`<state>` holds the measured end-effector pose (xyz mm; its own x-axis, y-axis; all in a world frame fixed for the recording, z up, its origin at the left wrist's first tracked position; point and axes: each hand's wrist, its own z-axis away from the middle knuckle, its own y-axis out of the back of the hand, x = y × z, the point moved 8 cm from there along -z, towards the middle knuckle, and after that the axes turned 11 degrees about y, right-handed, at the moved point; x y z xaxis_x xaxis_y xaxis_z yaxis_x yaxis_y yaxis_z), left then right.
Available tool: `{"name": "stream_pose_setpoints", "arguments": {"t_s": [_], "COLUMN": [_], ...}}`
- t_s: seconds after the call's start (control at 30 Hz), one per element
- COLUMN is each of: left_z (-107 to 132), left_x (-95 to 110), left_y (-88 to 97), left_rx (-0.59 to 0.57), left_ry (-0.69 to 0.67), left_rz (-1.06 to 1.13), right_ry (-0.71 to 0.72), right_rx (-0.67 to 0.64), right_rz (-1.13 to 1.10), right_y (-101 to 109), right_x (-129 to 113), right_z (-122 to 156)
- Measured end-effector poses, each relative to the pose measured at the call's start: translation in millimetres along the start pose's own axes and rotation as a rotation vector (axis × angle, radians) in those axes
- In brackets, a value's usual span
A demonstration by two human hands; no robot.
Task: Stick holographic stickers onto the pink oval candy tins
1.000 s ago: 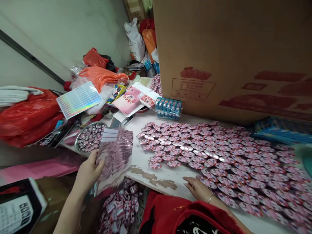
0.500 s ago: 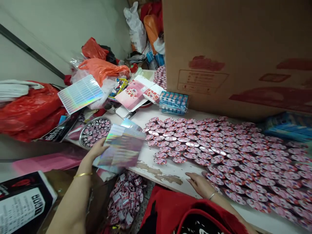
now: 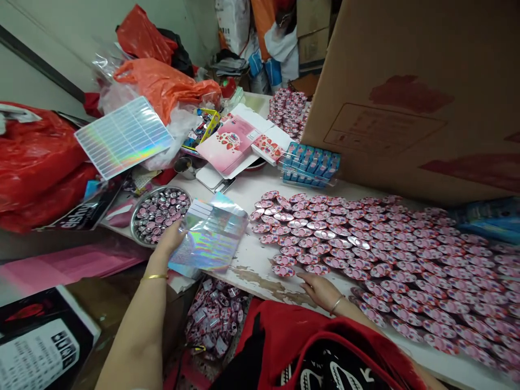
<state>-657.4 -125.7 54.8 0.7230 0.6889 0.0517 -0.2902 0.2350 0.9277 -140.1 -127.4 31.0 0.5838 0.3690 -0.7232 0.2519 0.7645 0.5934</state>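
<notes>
At the table's near left edge, my left hand (image 3: 174, 238) grips the edge of several shiny holographic sticker sheets (image 3: 211, 244). Beside that hand stands a round metal bowl (image 3: 134, 230) with many small pink-and-silver pieces in it. My right hand (image 3: 320, 292) rests low over the table's front edge, fingers stretched leftward and holding nothing I can see. Close to its fingertips begin rows of oval pink packs (image 3: 317, 269) with red-and-blue print, spread over the right side of the table.
A large cardboard box (image 3: 382, 130) stands behind the rows. Left of it sit a blue packet tray (image 3: 311, 162) and pink printed card (image 3: 229, 143). Another holographic sheet (image 3: 125, 135) leans near orange bags (image 3: 162, 86). Below the table lies a heap of packs (image 3: 217, 319).
The view has shifted, with the cardboard box further right. My left hand still holds the sheets, now tilted differently. My right hand has moved slightly left and up toward the nearest packs.
</notes>
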Motion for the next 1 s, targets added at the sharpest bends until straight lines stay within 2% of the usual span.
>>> {"name": "stream_pose_setpoints", "arguments": {"t_s": [0.1,0.17,0.27,0.4,0.47,0.53,0.57,0.63,0.77,0.87,1.0], "left_z": [-1,9,41,110,140,153,153,146,123,112,118], "left_x": [2,23,83,190,230,257,267,282,315,345,386], "left_y": [21.0,39.0,68.8,94.7,104.4,108.6,106.6,90.9,28.1,-12.4,-42.3], "left_rx": [0.067,0.110,0.110,-0.158,-0.305,-0.395,-0.417,-0.447,-0.433,-0.241,0.053], "left_ry": [0.021,-0.026,-0.214,-0.630,-0.793,-0.882,-0.904,-0.937,-0.973,-0.972,-1.041], "left_rz": [-0.024,0.034,0.117,0.116,0.165,0.240,0.276,0.332,0.405,0.436,0.338], "right_ry": [-0.030,0.004,0.118,0.338,0.405,0.440,0.449,0.444,0.326,0.214,0.100], "right_rx": [-0.072,-0.065,0.088,0.436,0.518,0.528,0.511,0.457,0.400,0.421,0.386], "right_rz": [0.008,0.021,0.093,0.296,0.355,0.338,0.296,0.175,0.005,-0.066,-0.188], "right_y": [4,14,51,132,166,188,194,197,185,178,173], "right_x": [-2,-9,-39,-113,-141,-151,-147,-127,-59,-8,46], "right_z": [-10,-20,-44,-74,-84,-88,-89,-89,-91,-98,-114]}}
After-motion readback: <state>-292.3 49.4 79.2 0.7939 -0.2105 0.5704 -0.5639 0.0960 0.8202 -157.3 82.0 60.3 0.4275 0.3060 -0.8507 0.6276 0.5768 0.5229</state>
